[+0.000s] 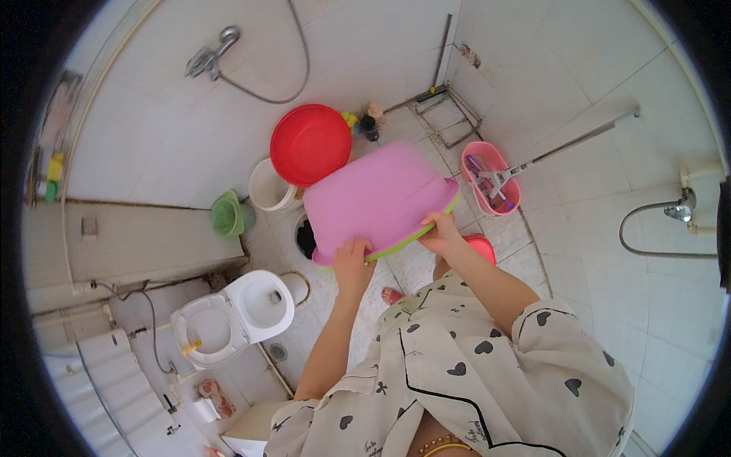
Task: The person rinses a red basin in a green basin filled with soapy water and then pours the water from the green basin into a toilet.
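Observation:
Both my hands grip the near edge of a large pink plastic tub (380, 197), seen with its smooth, broad side facing up. A lime-green rim (402, 245) shows along that near edge, under the pink lip. My left hand (352, 265) has the edge near its left corner, fingers over the pink side. Farther right, my right hand (440, 233) is closed around the same edge. The tub's far side comes close to a red basin (311, 145); whether they touch I cannot tell. What lies under the tub is hidden.
Left of the tub stand a white bucket (268, 188), a green bucket (228, 214) and a toilet (260, 305). On the right, a flat mop (562, 143) leans out of a pink bucket (511, 183). A metal rack (451, 117) occupies the far corner, and a shower hose (302, 68) hangs on the wall.

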Action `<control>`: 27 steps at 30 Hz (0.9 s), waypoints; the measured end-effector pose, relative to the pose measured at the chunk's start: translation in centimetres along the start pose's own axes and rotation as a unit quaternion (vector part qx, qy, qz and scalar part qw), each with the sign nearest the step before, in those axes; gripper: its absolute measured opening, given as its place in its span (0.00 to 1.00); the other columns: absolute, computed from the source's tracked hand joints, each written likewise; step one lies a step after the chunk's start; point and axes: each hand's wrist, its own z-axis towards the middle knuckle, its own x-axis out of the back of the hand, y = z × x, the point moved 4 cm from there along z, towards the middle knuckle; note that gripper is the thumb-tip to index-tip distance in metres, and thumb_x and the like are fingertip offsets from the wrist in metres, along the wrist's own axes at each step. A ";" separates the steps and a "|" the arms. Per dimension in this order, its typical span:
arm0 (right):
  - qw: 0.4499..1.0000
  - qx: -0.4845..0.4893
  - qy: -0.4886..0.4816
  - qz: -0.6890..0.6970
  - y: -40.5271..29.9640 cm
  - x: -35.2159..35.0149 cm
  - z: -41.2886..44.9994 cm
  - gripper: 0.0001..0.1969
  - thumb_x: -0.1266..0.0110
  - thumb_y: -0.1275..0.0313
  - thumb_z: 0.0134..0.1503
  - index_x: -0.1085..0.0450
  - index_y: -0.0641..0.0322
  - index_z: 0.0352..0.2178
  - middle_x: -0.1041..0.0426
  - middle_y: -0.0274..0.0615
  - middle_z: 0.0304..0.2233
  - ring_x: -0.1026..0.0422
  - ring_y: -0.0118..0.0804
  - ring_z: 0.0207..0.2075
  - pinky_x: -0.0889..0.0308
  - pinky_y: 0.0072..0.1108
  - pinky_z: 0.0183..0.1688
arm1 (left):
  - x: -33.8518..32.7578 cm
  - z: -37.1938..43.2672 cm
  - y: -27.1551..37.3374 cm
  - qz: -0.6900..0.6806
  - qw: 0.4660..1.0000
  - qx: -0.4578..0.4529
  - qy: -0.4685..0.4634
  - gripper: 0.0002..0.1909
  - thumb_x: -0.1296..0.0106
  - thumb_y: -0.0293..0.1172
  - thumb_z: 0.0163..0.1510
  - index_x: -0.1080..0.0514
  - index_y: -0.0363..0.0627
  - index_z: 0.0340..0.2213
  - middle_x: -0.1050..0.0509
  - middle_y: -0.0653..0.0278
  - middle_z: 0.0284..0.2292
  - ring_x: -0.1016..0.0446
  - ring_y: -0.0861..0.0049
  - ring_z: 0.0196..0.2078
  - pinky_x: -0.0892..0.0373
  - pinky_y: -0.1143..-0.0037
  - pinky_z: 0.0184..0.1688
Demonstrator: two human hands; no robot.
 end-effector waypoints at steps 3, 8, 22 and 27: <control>0.999 0.014 -0.015 0.044 -5.1 0.0 1.7 0.11 0.57 0.83 0.32 0.41 0.61 0.22 0.39 0.36 0.24 0.37 0.34 0.28 0.39 0.24 0.36 | -1.6 5.2 1.1 0.001 0.999 0.051 0.020 0.15 0.46 0.25 0.29 0.37 0.48 0.24 0.36 0.65 0.23 0.37 0.67 0.29 0.43 0.70 0.32; 0.987 0.065 -0.036 0.146 -12.1 -2.5 4.4 0.20 0.58 0.83 0.33 0.44 0.65 0.33 0.40 0.40 0.34 0.39 0.40 0.36 0.40 0.29 0.44 | -4.1 13.1 1.0 0.061 0.982 0.129 0.125 0.28 0.43 0.31 0.31 0.41 0.41 0.37 0.38 0.56 0.35 0.41 0.61 0.41 0.49 0.64 0.47; 0.925 0.157 -0.017 0.345 -27.4 -3.4 13.2 0.17 0.59 0.83 0.34 0.44 0.66 0.31 0.40 0.44 0.31 0.38 0.43 0.34 0.39 0.34 0.41 | -15.4 36.9 3.2 -0.765 0.513 0.388 0.013 0.18 0.62 0.42 0.48 0.41 0.45 0.38 0.38 0.63 0.39 0.39 0.70 0.43 0.43 0.66 0.47; 0.893 0.167 0.025 0.416 -30.5 -1.7 17.1 0.14 0.60 0.83 0.36 0.44 0.68 0.30 0.39 0.47 0.32 0.38 0.46 0.35 0.39 0.36 0.41 | -19.8 43.1 3.5 -0.693 0.630 0.340 -0.085 0.13 0.56 0.36 0.50 0.39 0.45 0.37 0.35 0.66 0.35 0.35 0.77 0.38 0.37 0.72 0.42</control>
